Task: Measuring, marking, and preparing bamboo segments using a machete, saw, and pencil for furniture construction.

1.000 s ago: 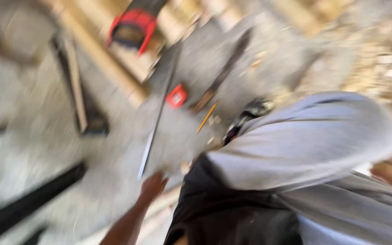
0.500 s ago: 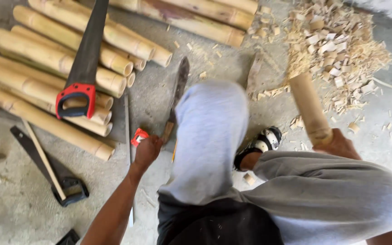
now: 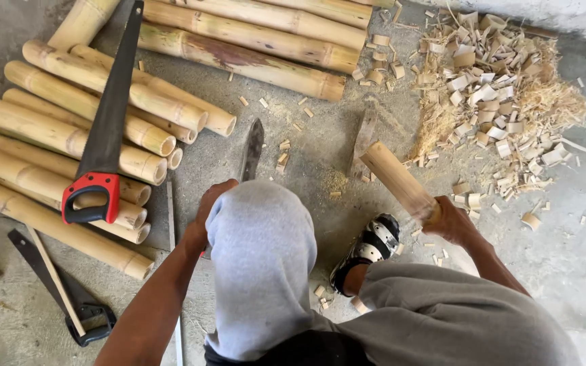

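Observation:
My left hand (image 3: 208, 210) reaches past my grey-clad knee (image 3: 259, 257) and curls around the handle end of a long dark knife (image 3: 252, 149) lying on the concrete floor. Its handle is hidden by my fingers and knee. My right hand (image 3: 452, 220) grips the lower end of a short bamboo piece (image 3: 396, 177), which tilts up and to the left above the floor. A flat wooden block (image 3: 364, 135) lies just beyond the bamboo's free end.
Several bamboo poles (image 3: 69, 135) are stacked at the left, with a red-handled handsaw (image 3: 103, 142) on top. More poles (image 3: 252, 41) lie across the back. A heap of chips and shavings (image 3: 503, 88) is at the right. A black saw (image 3: 62, 291), a metal ruler (image 3: 170, 217) and my sandalled foot (image 3: 371, 247) are near.
The view has steadied and swung over the bamboo stack. My left hand has moved forward to the knife. My right hand still holds the bamboo piece, now tilted more to the left.

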